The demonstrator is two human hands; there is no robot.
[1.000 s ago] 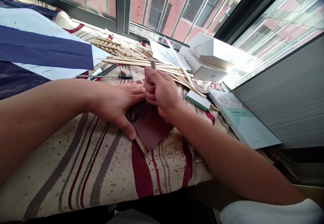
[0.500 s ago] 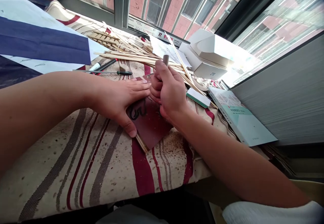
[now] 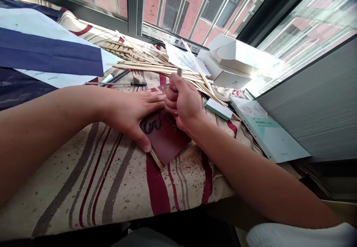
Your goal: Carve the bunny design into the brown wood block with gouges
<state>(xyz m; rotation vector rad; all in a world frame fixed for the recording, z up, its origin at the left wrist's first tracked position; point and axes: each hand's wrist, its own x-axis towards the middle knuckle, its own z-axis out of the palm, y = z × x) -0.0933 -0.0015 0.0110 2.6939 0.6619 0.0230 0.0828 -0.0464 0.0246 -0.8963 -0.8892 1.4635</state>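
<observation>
My left hand [image 3: 131, 110] lies flat with fingers stretched out, pressing down the left edge of a dark red sheet of sandpaper [image 3: 164, 137] that is wrapped over a thin wooden board on the striped cloth. My right hand [image 3: 182, 102] is closed in a fist round a short wooden stick [image 3: 179, 72], held upright with its lower end on the sandpaper; only the stick's top shows above my fingers. A black mark is drawn on the sandpaper between my two hands.
A heap of thin wooden strips [image 3: 145, 63] lies behind my hands. A screwdriver [image 3: 122, 84] and pens lie at the left of it. White boxes [image 3: 228, 63], a small green-edged block [image 3: 219, 109] and a booklet [image 3: 267, 133] are at the right. Blue and white paper [image 3: 50, 55] covers the far left.
My right fist with the stick has shifted slightly right and back over the sandpaper. My left hand has stayed flat on the sheet.
</observation>
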